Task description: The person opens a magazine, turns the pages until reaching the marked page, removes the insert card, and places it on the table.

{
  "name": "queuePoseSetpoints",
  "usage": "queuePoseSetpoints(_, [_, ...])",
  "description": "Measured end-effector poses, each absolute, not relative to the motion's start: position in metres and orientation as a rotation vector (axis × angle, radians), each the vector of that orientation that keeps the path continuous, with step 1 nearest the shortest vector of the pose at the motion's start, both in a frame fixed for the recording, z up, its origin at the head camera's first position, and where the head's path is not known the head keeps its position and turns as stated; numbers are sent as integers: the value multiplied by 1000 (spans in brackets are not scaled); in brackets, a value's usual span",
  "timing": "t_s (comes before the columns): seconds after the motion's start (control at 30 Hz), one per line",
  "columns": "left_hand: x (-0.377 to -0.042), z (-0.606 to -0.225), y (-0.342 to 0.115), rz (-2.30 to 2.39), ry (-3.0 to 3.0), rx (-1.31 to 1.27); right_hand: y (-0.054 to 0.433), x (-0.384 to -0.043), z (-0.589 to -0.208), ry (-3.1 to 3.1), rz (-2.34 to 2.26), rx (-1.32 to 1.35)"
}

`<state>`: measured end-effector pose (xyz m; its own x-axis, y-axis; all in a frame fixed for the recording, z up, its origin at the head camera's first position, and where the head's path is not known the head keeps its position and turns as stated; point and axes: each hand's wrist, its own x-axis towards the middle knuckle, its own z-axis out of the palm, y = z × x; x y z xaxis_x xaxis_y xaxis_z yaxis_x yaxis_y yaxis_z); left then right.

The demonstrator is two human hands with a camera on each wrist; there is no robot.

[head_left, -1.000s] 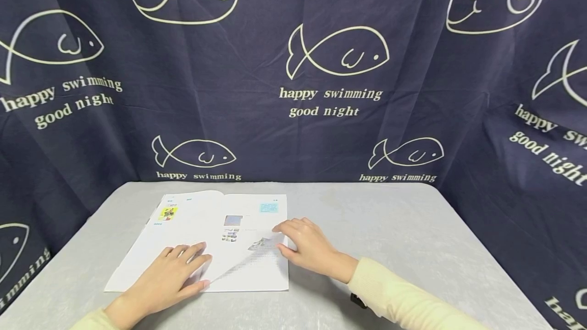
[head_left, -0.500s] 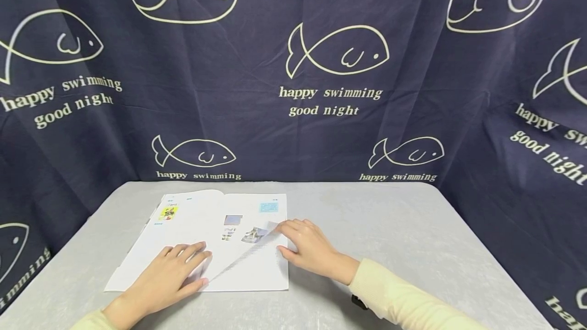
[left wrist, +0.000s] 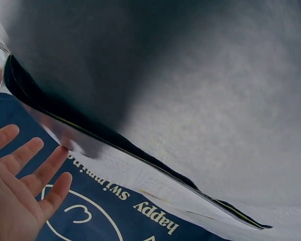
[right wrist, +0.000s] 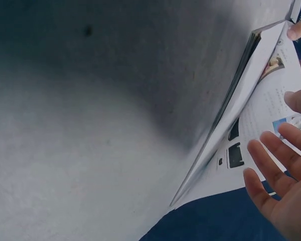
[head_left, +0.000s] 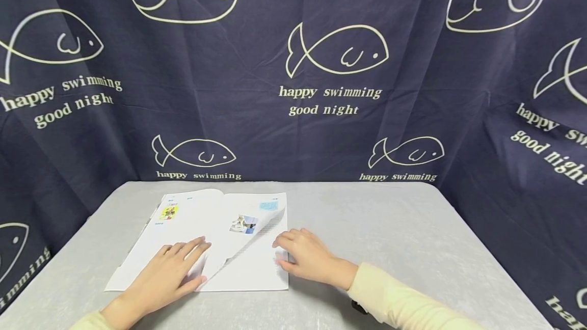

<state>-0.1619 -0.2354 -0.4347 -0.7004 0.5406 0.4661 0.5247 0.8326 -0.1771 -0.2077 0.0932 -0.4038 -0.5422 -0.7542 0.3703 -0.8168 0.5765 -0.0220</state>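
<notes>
An open magazine (head_left: 142, 248) lies on the left part of the grey table. My left hand (head_left: 162, 274) rests on its left page, fingers spread and thumb near the bottom edge by the spine. The lower corner of a right-hand page (head_left: 259, 223) is curled up and over to the upper left, baring a small photo (head_left: 243, 224) on its underside. By the magazine's right edge is my right hand (head_left: 307, 256), fingers loosely bent, with the curled page away from its fingertips. In the right wrist view, that hand's fingers (right wrist: 271, 150) are spread and hold nothing.
The grey table (head_left: 390, 238) extends to the right of the magazine. Behind and at both sides hangs a dark blue curtain (head_left: 257, 116) with fish drawings. A small black object (head_left: 359, 307) shows beneath my right sleeve (head_left: 394, 289).
The page's lower corner has curled further up and left, covering the printed pictures beneath. My right hand has let go of the page and moved slightly down. The left hand has barely moved.
</notes>
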Motion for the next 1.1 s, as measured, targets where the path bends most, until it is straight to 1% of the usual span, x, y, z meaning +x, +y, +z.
queuePoseSetpoints(0.33, [-165,-432,-235,5,-2424,-807,91,-202,-406,-2596,172,1341])
queuePoseSetpoints(0.73, [-166,-431,-235,-4,-2445,-790,92,-197,-412,-2648,155,1370])
queuePoseSetpoints(1.1, [-165,-432,-235,-5,-2429,-846,93,-195,-415,-2649,119,1405])
